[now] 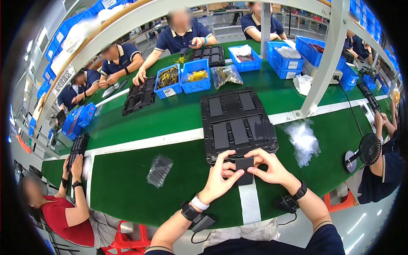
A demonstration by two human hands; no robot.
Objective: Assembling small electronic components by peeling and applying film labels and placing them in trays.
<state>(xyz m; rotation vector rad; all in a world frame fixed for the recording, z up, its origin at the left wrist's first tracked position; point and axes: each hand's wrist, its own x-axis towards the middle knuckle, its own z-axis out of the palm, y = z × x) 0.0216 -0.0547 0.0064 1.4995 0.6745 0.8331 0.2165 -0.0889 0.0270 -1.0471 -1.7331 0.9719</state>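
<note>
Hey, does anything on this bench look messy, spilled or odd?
Nothing looks plainly damaged. The loose heap of clear plastic pieces right of the near black tray looks untidy: they fan out at mixed angles, while the clear strips left of the tray lie closer together. A crumpled white item also lies beside the post.

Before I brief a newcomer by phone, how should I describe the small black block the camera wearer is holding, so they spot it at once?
On the green table, find the large black tray nearest the wearer. By its near edge is a flat, rectangular black block. Unlike the dark pieces lying in the tray, it is held by both the left hand and right hand.
</note>
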